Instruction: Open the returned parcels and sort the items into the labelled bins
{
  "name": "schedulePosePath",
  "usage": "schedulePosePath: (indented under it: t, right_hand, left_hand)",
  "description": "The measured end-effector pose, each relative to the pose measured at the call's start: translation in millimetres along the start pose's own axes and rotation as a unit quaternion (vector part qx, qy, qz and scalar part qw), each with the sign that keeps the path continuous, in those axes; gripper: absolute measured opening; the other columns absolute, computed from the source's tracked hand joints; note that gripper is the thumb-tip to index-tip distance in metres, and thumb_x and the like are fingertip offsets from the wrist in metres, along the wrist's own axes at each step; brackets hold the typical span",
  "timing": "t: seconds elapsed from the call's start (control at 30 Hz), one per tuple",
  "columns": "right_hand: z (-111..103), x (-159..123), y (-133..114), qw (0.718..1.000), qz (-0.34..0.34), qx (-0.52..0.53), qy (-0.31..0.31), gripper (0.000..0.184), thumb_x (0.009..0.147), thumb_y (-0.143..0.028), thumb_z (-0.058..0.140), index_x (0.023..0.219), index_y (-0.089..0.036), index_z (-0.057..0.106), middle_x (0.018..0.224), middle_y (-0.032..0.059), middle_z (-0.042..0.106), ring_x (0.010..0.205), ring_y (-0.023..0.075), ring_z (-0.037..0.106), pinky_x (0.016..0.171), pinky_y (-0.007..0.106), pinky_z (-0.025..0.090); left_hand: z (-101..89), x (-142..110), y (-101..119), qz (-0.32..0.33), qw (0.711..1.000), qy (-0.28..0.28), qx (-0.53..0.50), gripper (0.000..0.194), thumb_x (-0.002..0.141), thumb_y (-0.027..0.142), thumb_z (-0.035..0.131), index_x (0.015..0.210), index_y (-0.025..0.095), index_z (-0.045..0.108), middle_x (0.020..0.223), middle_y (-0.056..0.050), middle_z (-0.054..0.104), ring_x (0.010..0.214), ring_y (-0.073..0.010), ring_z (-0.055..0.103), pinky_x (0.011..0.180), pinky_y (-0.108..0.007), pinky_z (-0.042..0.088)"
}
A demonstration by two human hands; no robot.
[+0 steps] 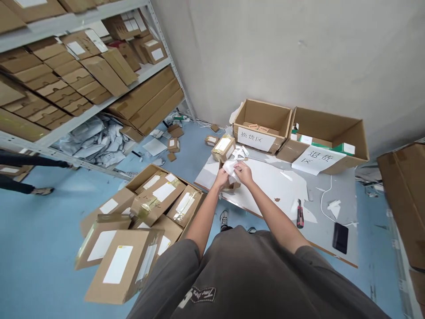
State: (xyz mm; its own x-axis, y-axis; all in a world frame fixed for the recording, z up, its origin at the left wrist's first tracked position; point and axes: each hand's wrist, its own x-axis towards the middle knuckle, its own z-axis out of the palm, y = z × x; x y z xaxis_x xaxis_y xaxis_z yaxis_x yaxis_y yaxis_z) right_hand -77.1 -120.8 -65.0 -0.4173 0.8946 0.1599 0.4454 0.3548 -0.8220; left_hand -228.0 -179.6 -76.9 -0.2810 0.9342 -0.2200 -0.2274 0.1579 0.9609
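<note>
Both my hands hold a crumpled piece of white paper (230,167) over the left end of the table. My left hand (222,179) grips its lower left side. The fingers of my right hand (244,173) pinch its right side. Beneath the paper, partly hidden by my hands, sits a small brown cardboard box (233,187). A taped carton with a white label (223,147) stands just behind it. More crumpled white paper (240,153) lies beside that carton.
Two open boxes with paper signs, the left one (255,138) and right one (318,159), line the table's back. A utility knife (300,214) and black phone (340,238) lie at right. Piled parcels (159,195) stand left; shelving (142,74) is beyond. Someone's legs (20,177) show far left.
</note>
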Motion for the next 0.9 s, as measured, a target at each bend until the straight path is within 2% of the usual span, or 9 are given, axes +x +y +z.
schedulePosePath:
  t: [0.07, 0.17, 0.23, 0.33, 0.43, 0.57, 0.73, 0.8, 0.9]
  right_hand:
    - [14.3, 3.7, 0.0, 0.998, 0.03, -0.062, 0.008, 0.019, 0.094, -0.02, 0.061, 0.102, -0.024, 0.078, 0.115, 0.0064, 0.079, 0.109, 0.0239, 0.073, 0.098, 0.035, 0.057]
    - [36.0, 6.7, 2.6, 0.983, 0.11, -0.148, 0.005, 0.022, 0.097, -0.019, 0.06, 0.108, -0.022, 0.079, 0.112, 0.0057, 0.08, 0.104, 0.0229, 0.073, 0.094, 0.031, 0.054]
    - [51.8, 8.0, 5.7, 0.967, 0.166, -0.192, -0.016, 0.023, 0.099, -0.021, 0.06, 0.112, -0.022, 0.079, 0.114, 0.0065, 0.081, 0.105, 0.0235, 0.073, 0.092, 0.029, 0.053]
    - [77.3, 10.0, 12.4, 0.941, 0.23, -0.241, -0.061, 0.027, 0.105, -0.024, 0.057, 0.121, -0.021, 0.078, 0.117, 0.0087, 0.08, 0.107, 0.0252, 0.073, 0.09, 0.03, 0.051]
    - [101.3, 12.6, 22.6, 0.92, 0.255, -0.277, -0.109, 0.033, 0.109, -0.026, 0.051, 0.129, -0.018, 0.077, 0.124, 0.013, 0.078, 0.109, 0.0271, 0.072, 0.093, 0.032, 0.051]
    - [127.1, 21.2, 37.7, 0.895, 0.281, -0.306, -0.165, 0.04, 0.11, -0.019, 0.045, 0.138, -0.013, 0.072, 0.134, 0.0185, 0.074, 0.114, 0.0267, 0.071, 0.096, 0.033, 0.051]
    - [146.2, 31.3, 36.4, 0.873, 0.278, -0.306, -0.26, 0.041, 0.109, -0.026, 0.052, 0.142, -0.013, 0.071, 0.141, 0.0208, 0.07, 0.116, 0.0264, 0.072, 0.098, 0.032, 0.052]
    - [144.2, 26.3, 28.6, 0.886, 0.238, -0.313, -0.246, 0.046, 0.107, -0.028, 0.055, 0.15, -0.015, 0.066, 0.155, 0.0214, 0.061, 0.127, 0.0288, 0.067, 0.104, 0.035, 0.051]
    - [128.8, 7.7, 18.2, 0.91, 0.128, -0.35, -0.181, 0.059, 0.105, -0.03, 0.056, 0.163, -0.018, 0.055, 0.175, 0.0189, 0.039, 0.155, 0.0353, 0.044, 0.121, 0.044, 0.041]
  left_hand:
    - [-15.3, 6.0, 0.6, 0.001, 0.999, -0.012, 0.044, 0.052, 0.084, 0.046, 0.085, 0.124, 0.013, 0.079, 0.111, -0.012, 0.084, 0.109, -0.0292, 0.077, 0.103, -0.044, 0.06]
    - [-42.4, 12.4, 1.4, 0.021, 0.981, 0.022, 0.192, 0.049, 0.089, 0.037, 0.08, 0.134, 0.017, 0.076, 0.123, -0.013, 0.081, 0.116, -0.0291, 0.075, 0.109, -0.044, 0.057]
    - [-57.8, 13.8, -1.4, 0.036, 0.944, 0.041, 0.325, 0.055, 0.089, 0.03, 0.079, 0.143, 0.019, 0.071, 0.138, -0.015, 0.075, 0.128, -0.0315, 0.071, 0.117, -0.045, 0.052]
    - [-71.6, 12.3, -12.4, 0.015, 0.88, 0.0, 0.474, 0.074, 0.086, 0.025, 0.081, 0.157, 0.022, 0.059, 0.163, -0.017, 0.056, 0.149, -0.0367, 0.056, 0.125, -0.048, 0.044]
    - [-78.2, 9.2, -27.3, -0.041, 0.852, -0.059, 0.518, 0.082, 0.089, 0.024, 0.078, 0.165, 0.024, 0.049, 0.177, -0.018, 0.038, 0.156, -0.038, 0.049, 0.125, -0.049, 0.045]
    - [-87.4, 5.0, -43.6, -0.069, 0.848, -0.11, 0.514, 0.082, 0.092, 0.014, 0.071, 0.169, 0.025, 0.043, 0.181, -0.015, 0.031, 0.158, -0.0328, 0.048, 0.125, -0.043, 0.045]
    - [-99.8, -0.1, -48.5, -0.065, 0.848, -0.135, 0.508, 0.089, 0.092, 0.011, 0.07, 0.173, 0.027, 0.037, 0.181, -0.014, 0.031, 0.157, -0.0306, 0.05, 0.125, -0.04, 0.045]
    - [-102.2, -0.9, -44.7, -0.071, 0.841, -0.133, 0.52, 0.091, 0.093, 0.013, 0.071, 0.175, 0.028, 0.033, 0.182, -0.014, 0.027, 0.153, -0.0327, 0.055, 0.123, -0.042, 0.048]
    - [-101.5, 0.2, -35.5, -0.066, 0.823, -0.132, 0.548, 0.091, 0.095, 0.017, 0.069, 0.176, 0.028, 0.03, 0.185, -0.015, 0.018, 0.147, -0.0354, 0.06, 0.118, -0.044, 0.053]
